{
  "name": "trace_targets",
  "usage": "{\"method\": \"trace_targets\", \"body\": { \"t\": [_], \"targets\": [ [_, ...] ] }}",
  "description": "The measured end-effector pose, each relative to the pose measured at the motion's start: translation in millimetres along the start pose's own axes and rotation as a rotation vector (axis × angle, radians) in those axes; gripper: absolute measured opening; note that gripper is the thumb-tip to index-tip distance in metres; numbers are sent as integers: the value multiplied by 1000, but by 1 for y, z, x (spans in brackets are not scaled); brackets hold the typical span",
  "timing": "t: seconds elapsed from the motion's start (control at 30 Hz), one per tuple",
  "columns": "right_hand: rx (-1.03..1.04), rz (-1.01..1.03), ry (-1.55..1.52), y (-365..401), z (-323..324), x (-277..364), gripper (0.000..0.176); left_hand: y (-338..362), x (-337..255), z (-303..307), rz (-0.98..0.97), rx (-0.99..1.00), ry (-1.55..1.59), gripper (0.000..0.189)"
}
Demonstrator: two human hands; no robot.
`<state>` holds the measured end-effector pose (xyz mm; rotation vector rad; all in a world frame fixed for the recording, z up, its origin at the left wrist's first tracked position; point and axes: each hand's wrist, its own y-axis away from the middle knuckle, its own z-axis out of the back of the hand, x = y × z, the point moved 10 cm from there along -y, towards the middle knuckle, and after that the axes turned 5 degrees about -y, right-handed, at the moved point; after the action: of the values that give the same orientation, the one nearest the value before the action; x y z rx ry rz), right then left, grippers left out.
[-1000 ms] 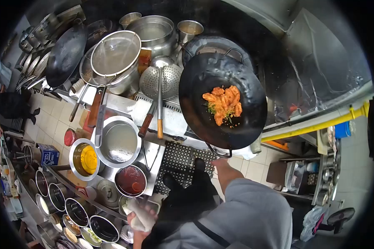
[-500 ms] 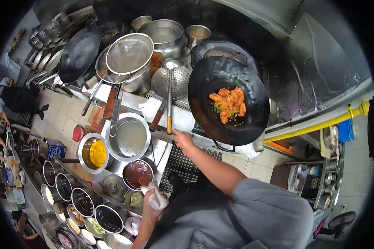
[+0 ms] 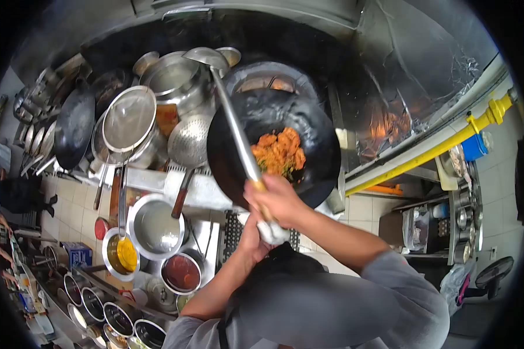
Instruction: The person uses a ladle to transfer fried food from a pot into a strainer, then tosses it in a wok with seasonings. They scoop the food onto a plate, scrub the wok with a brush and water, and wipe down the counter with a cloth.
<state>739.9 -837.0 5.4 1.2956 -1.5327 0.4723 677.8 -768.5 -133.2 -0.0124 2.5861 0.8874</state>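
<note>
My right hand (image 3: 276, 200) is wrapped round the wooden end of a long ladle (image 3: 234, 125), whose bowl is raised over the pots at the back. Just below it, my left hand (image 3: 251, 238) is closed on a folded white cloth (image 3: 272, 232) at the near side of a black wok (image 3: 230, 168). The cloth hides whether my left hand also grips the wok's near handle. In the wok lie orange-red fried pieces (image 3: 284, 148) with chopped green bits. The ladle's handle crosses above the wok's left part.
A perforated skimmer (image 3: 190, 142) and a round mesh strainer (image 3: 131, 119) rest left of the wok. Nearer are a basin of cloudy liquid (image 3: 157, 227), a bowl of yellow oil (image 3: 123, 256) and a pot of red sauce (image 3: 180, 273). A yellow pipe (image 3: 436, 139) runs along the right.
My right hand has picked up the ladle and swung its bowl up and away. My left hand has brought the cloth from beside the sauce pot to the wok's near side. The view has shifted.
</note>
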Motion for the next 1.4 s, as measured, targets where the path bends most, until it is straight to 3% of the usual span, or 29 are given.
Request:
{"method": "trace_targets", "body": {
  "t": [0.03, 0.07, 0.1, 0.13, 0.17, 0.2, 0.23, 0.27, 0.3, 0.33, 0.37, 0.5, 0.53, 0.57, 0.63, 0.7, 0.77, 0.83, 0.9, 1.0, 1.03, 1.1, 1.17, 1.2, 1.23, 1.33, 1.4],
  "targets": [
    [17, -94, -76, 20, 25, 5, 10, -16, -10, -8, -68, 20, -43, 34],
    [-34, -135, -118, 32, 54, 23, 19, -26, 2, -15, 69, 1, -91, 30],
    [-90, -63, -50, 34, 88, 42, 29, -35, -2, -25, 35, -69, -205, 31],
    [-205, 34, 270, 40, 119, 72, 38, -53, -11, -32, 33, -134, -152, 29],
    [-268, 15, 383, 48, 140, 91, 44, -73, -24, -39, 31, -201, -98, 28],
    [-235, 81, 445, 50, 154, 105, 45, -97, -46, -52, 20, -79, 37, 29],
    [-203, 147, 508, 54, 167, 114, 46, -117, -71, -60, 37, -139, 13, 28],
    [-201, 153, 510, 58, 196, 108, 46, -149, -84, -60, 31, -65, -29, 29],
    [-170, 319, 743, 61, 217, 111, 46, -183, -95, -56, 19, 12, -74, 29],
    [-140, 492, 976, 64, 221, 119, 47, -195, -100, -53, 1, 11, -51, 27],
    [-218, 65, 936, 77, 225, 120, 46, -202, -102, -49, -10, 8, -30, 26],
    [-150, 110, 1197, 116, 238, 118, 49, -185, -100, -67, 78, 121, -63, 30],
    [-107, 109, 1320, 116, 234, 118, 50, -184, -89, -75, 131, 239, -59, 33],
    [-114, 107, 1317, 108, 229, 121, 50, -146, -94, -88, 96, -66, -25, 28],
    [-154, -172, 1369, 83, 226, 107, 49, -137, -100, -93, 108, -103, -75, 27],
    [-204, -108, 1348, 34, 221, 94, 44, -178, -105, -61, 40, 50, -59, 27],
    [-232, -95, 1338, 0, 213, 80, 46, -201, -94, -31, -38, 57, -76, 29],
    [-434, -40, 1339, -10, 211, 86, 50, -189, -52, -8, -1, -9, -58, 30],
    [-456, -16, 1314, -2, 205, 91, 55, -124, -49, -35, -14, -136, -117, 30],
    [-377, 74, 1367, 29, 198, 94, 54, -145, -71, -34, 62, -66, 9, 29],
    [-339, -127, 1317, 46, 180, 106, 52, -161, -95, -38, 34, -37, -89, 32],
    [-283, -145, 1356, 66, 183, 101, 49, -161, -113, -55, 65, 63, -152, 32],
    [-257, 7, 1420, 69, 178, 104, 45, -147, -112, -60, 92, 4, -138, 32],
    [-248, -72, 1421, 57, 181, 99, 44, -134, -114, -74, 131, 59, -170, 31],
    [-288, -190, 1410, 47, 176, 102, 45, -152, -113, -58, 110, 58, -154, 30],
    [-344, -90, 1392, 5, 191, 87, 49, -169, -105, -31, -30, 28, -136, 27],
    [-502, -84, 1375, -2, 201, 98, 51, -159, -65, -5, -9, -61, -103, 22]
  ]
}}
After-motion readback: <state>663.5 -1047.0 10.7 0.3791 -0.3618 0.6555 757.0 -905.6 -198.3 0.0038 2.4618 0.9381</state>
